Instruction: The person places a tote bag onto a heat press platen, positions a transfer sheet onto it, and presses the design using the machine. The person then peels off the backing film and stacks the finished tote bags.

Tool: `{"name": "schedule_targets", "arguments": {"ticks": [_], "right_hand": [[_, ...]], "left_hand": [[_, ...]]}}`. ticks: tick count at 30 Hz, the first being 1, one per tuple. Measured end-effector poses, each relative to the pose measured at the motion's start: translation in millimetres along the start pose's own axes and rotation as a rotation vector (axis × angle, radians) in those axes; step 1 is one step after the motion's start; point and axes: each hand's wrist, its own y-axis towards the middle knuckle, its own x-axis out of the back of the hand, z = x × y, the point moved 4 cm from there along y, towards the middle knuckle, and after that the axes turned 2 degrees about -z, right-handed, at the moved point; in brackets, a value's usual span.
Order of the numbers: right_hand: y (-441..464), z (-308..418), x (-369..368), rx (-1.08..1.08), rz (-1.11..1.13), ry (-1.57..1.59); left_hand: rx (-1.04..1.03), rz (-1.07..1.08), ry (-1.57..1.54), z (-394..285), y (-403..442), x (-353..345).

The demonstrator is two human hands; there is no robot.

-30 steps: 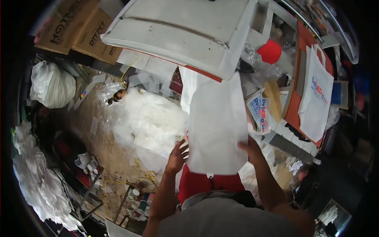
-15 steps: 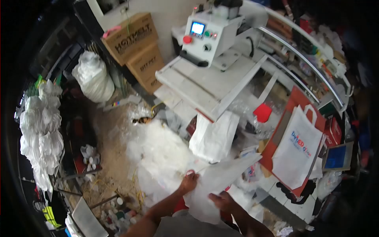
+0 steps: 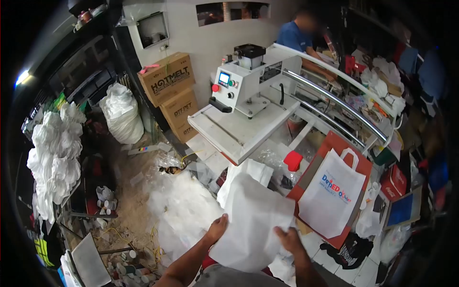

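Note:
A plain white fabric bag [image 3: 253, 225] spreads out between my hands, with no handles showing. My left hand [image 3: 218, 228] grips its left edge, thumb on top and fingers partly hidden. On the right edge, my right hand [image 3: 289, 240] pinches the fabric. Just beyond it, more white fabric [image 3: 256, 168] hangs below the heat press [image 3: 239, 91]. To the right, a white tote bag [image 3: 330, 193] with a blue and red print lies flat on a red-brown board [image 3: 364, 167].
Stacked cardboard boxes [image 3: 174, 79] stand behind the press. White bundles [image 3: 55, 158] hang at left, beside a full white sack [image 3: 122, 115]. White sheets [image 3: 179, 205] and yellow cords cover the floor. A person in a blue shirt [image 3: 292, 37] works at the back right.
The white bag has swung up and broadened between my hands, now facing me. My right hand has moved right, away from my left. The view has tilted up, bringing the other person into sight.

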Motion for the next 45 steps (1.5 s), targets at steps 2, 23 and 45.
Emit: {"name": "schedule_targets", "arguments": {"ticks": [2,23,45], "right_hand": [[3,-19,36,0.098,-0.082,-0.159],[-60,-101,-199,-0.547,0.526,1.092],[-87,-32,-233,-0.194,0.119,0.516]], "left_hand": [[0.1,0.044,0.014,0,-16,2],[0.06,0.425,-0.662,-13,-190,105],[-0.371,-0.027,0.541,67,-141,178]]}}
